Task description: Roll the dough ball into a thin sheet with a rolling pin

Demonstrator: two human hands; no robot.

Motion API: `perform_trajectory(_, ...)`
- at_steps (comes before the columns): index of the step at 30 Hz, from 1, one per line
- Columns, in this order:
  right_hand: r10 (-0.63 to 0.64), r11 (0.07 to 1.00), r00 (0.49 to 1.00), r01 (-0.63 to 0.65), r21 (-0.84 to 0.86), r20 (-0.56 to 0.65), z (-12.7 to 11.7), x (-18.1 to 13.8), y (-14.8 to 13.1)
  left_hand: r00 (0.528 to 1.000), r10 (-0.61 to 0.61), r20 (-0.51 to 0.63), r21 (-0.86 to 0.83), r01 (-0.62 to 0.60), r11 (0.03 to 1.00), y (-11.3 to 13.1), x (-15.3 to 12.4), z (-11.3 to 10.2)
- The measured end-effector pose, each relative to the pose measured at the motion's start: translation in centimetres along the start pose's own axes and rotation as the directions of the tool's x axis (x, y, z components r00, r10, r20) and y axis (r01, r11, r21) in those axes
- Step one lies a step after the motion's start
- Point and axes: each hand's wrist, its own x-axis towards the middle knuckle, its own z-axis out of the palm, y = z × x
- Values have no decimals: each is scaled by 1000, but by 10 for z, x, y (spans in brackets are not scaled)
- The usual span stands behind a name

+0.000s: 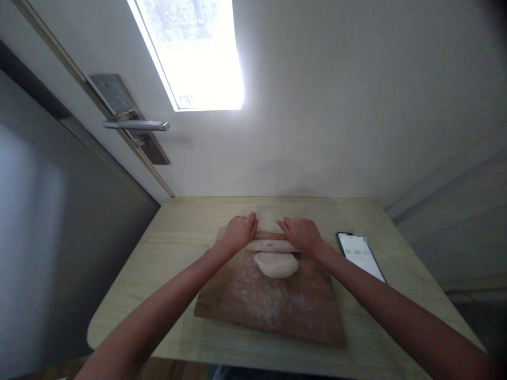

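While L hand (241, 232) and R hand (302, 234), apart, gripped opp. ends of a pale cylindrical rolling pin (271, 245), the off-white oval dough (277, 265) lay just nearside on a brown wooden board (273, 316), seemingly part-flattened, w/ more thinning left.

One each — rolling pin (273, 245), dough (276, 265), board (277, 322), phone (359, 254)
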Motion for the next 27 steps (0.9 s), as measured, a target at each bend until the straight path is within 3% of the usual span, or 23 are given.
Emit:
perform_trajectory(9,33,984,998,-24,178,-48,5,-24,-7,982,125,-144,-47,-133,990,5,-29,6)
perform_trajectory(17,-67,983,990,87,161,-122,-3,-61,-19,949,174,-262,-184,-227,956,10,-61,21)
perform_trajectory(22,-126,943,991,136,305,-51,-13,-64,-5,958,177,-224,-206,-224,952,12,-75,18)
perform_trajectory(27,-82,973,994,65,220,70,-10,-55,9,981,141,-134,-244,-170,955,13,-71,14)
